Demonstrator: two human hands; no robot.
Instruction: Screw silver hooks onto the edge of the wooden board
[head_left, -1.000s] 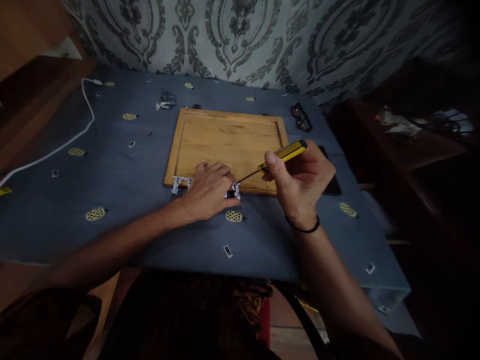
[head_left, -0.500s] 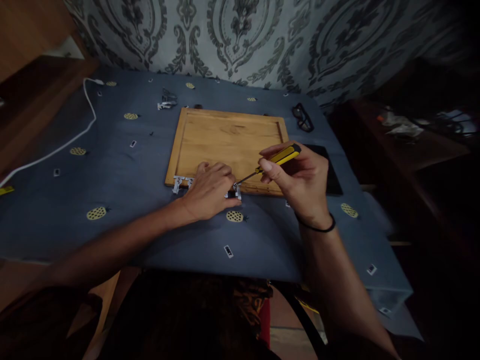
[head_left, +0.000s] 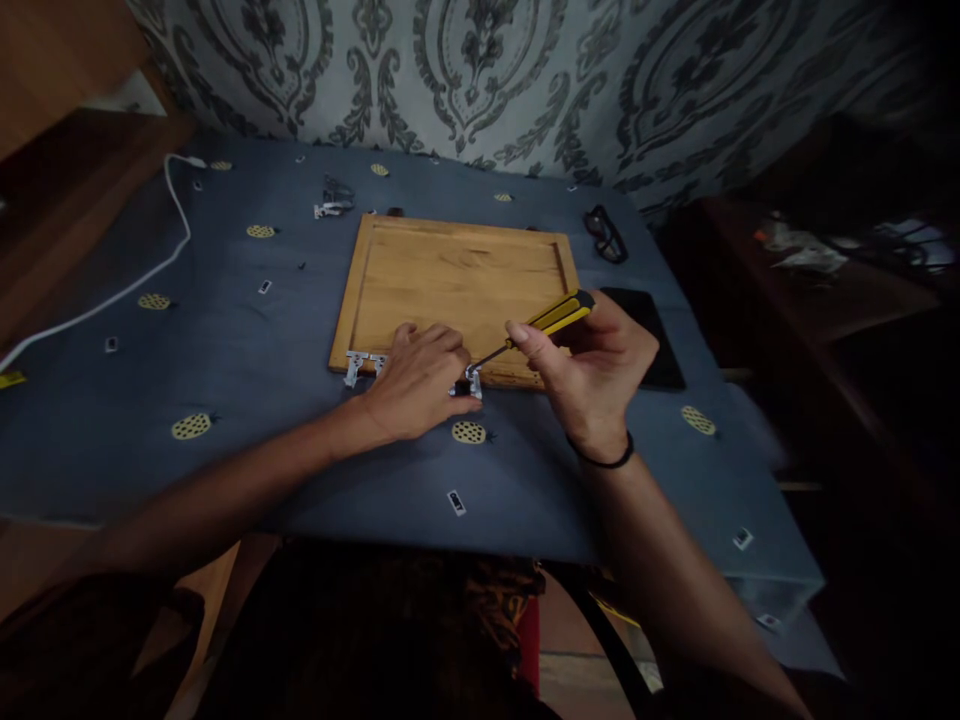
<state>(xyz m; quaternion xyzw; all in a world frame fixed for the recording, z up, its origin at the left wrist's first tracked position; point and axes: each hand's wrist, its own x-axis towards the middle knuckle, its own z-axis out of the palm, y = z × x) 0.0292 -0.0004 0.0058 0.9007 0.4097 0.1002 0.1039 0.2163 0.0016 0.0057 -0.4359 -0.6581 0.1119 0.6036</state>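
A framed wooden panel point(head_left: 457, 280) lies on the blue patterned tablecloth. My left hand point(head_left: 424, 385) rests over its near edge, fingers curled round a metal hinge point(head_left: 475, 384) and partly hiding it. My right hand point(head_left: 600, 370) grips a yellow and black screwdriver point(head_left: 559, 315), whose tip meets the metal piece beside my left fingertips. More metal hinge parts point(head_left: 356, 368) sit on the panel's near left edge, just left of my left hand.
Loose metal hinges point(head_left: 332, 200) lie behind the panel's left corner. Black glasses point(head_left: 604, 235) are at the back right, and a dark flat object point(head_left: 660, 345) is right of the panel. A white cable point(head_left: 180, 235) runs along the left.
My right hand and wrist have shifted left and turned, and the screwdriver's handle has moved slightly left. The tip stays at the hinge. My left hand has hardly moved.
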